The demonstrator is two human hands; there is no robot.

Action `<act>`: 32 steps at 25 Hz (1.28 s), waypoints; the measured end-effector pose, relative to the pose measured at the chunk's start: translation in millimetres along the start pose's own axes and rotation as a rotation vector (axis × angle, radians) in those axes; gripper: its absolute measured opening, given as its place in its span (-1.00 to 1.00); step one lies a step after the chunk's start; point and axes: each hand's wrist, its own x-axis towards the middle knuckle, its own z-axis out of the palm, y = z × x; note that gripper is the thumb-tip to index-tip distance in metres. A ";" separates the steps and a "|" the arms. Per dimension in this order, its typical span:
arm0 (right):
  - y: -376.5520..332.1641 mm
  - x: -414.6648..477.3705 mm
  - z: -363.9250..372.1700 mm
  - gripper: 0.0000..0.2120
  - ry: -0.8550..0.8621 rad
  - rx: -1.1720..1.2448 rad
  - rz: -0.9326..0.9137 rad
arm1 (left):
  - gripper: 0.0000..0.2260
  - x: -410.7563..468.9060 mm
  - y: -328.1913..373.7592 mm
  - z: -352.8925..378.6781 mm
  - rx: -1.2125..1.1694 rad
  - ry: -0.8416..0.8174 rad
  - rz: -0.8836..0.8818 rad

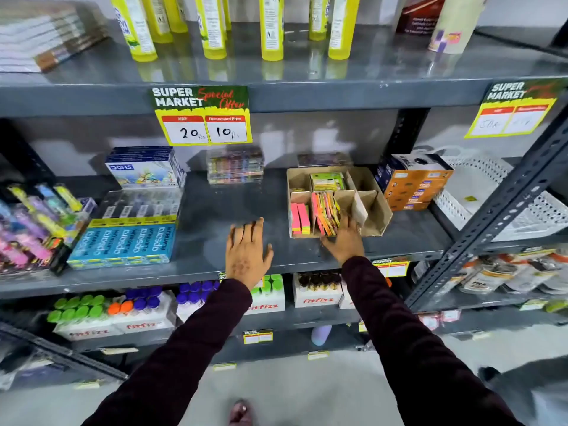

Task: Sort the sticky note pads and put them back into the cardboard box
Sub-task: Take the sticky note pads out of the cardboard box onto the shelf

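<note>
Most sticky note pads (325,216) already stand in the cardboard box (376,210); right hand (344,238) grip spread against them, left hand (247,249) spread flat on the shelf (215,210).

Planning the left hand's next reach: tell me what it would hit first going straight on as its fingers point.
Bare shelf lies ahead of the left hand; the first thing in line looks like the clear packs at the back, though depth is uncertain.

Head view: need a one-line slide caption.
Right hand at the sticky note pads in a divided cardboard box on a shop shelf; left hand flat, empty on shelf.
</note>
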 end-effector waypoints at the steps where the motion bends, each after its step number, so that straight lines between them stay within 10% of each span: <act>1: -2.7 2.1 1.1 -0.20 0.016 -0.010 -0.003 | -0.47 -0.5 -5.1 5.6 -0.007 -0.032 -0.006; 14: -28.3 8.6 0.6 -0.50 0.272 0.071 0.222 | -0.44 -6.3 -58.4 16.3 -0.044 -0.094 -0.043; 19: -79.2 -3.0 -24.7 -0.52 0.472 0.376 0.052 | -0.32 -16.3 -95.6 13.1 -0.014 -0.107 -0.047; 25: -144.6 -0.7 24.0 -0.50 0.253 -0.279 -0.365 | -0.04 -27.6 -139.9 15.2 0.015 -0.333 0.059; 32: -161.8 9.5 54.4 -0.77 -0.074 -0.612 -0.201 | 0.06 -23.8 -156.3 15.0 0.091 -0.354 0.063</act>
